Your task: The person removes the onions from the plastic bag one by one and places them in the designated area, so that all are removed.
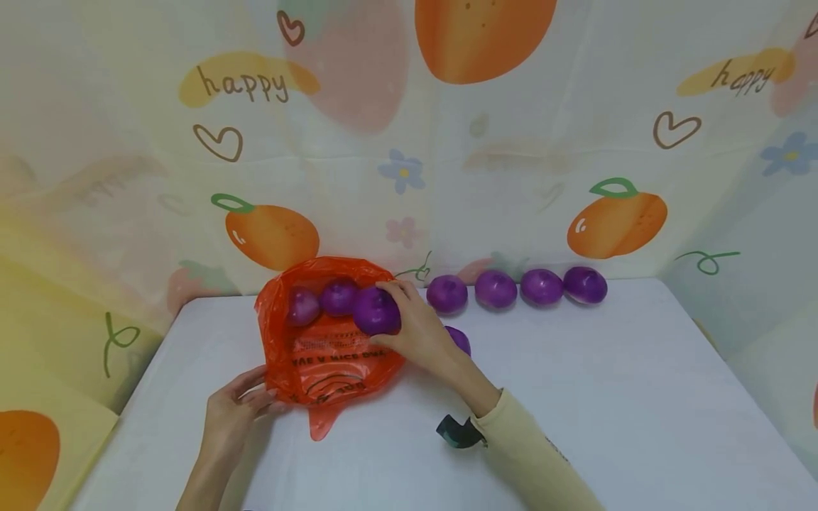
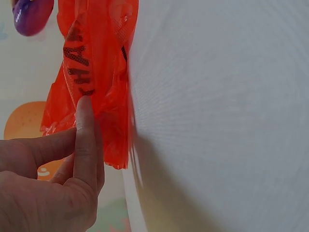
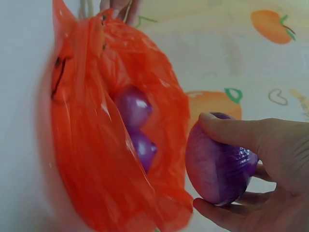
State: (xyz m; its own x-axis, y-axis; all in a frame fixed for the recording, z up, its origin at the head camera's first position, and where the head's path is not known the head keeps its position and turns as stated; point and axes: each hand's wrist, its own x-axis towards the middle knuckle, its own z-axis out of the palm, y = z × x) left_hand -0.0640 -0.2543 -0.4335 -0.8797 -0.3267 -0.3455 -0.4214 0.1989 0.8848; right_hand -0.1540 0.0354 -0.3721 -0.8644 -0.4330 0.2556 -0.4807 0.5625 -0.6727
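Observation:
My right hand [image 1: 418, 330] grips a glossy purple onion [image 1: 375, 311], thumb on one side and fingers round the other, at the right part of the mouth of an orange-red plastic bag [image 1: 332, 394]. Close up in the right wrist view, the held onion [image 3: 212, 162] is beside the bag's rim. Two more onions, one at the left [image 1: 303, 306] and one beside it [image 1: 339, 297], lie inside the bag. My left hand [image 1: 236, 408] pinches the bag's near left edge between thumb and fingers. Dark printed letters show on the bag.
Several purple onions [image 1: 496, 290] stand in a row along the back right of the white table [image 1: 613, 397]. Another onion [image 1: 458, 341] is partly hidden behind my right wrist. A dark curved piece [image 1: 459, 431] sits by the right sleeve. A fruit-patterned cloth [image 1: 511, 199] hangs behind.

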